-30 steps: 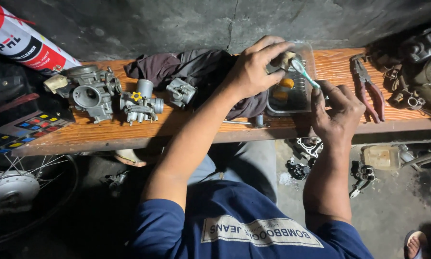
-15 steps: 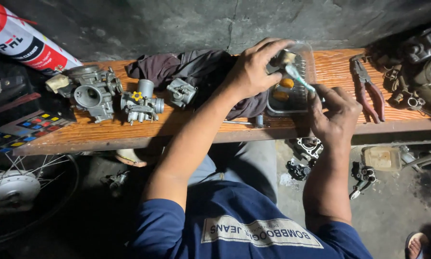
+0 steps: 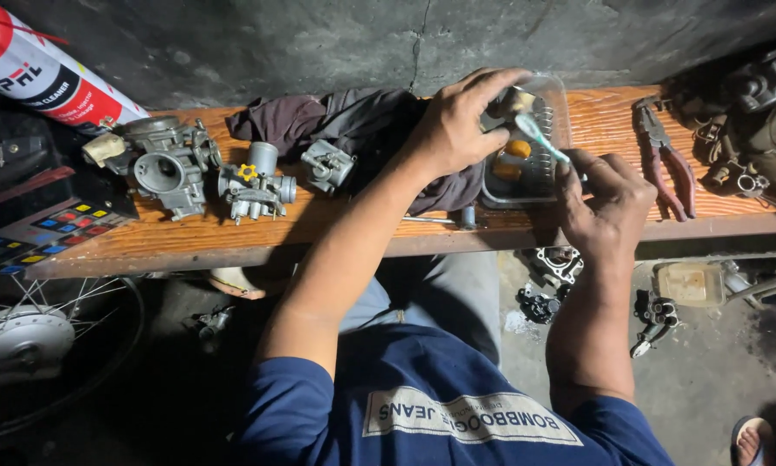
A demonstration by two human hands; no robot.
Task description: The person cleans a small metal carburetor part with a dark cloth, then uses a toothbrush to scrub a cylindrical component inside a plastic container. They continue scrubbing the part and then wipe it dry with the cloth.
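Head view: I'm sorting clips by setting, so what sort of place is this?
Probably a small motorcycle repair shop: carburetor bodies on a wooden bench, red-handled pliers, and a spoked wheel on the floor.

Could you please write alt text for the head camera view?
Over a wooden bench, the person's left hand holds a small metal part above a clear tray while the right hand works a toothbrush on it. Carburetor parts, a dark rag and pliers lie alongside.

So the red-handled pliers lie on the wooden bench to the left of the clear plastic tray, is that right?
Not quite: the head view shows the red-handled pliers on the wooden bench to the right of the clear plastic tray, not the left.
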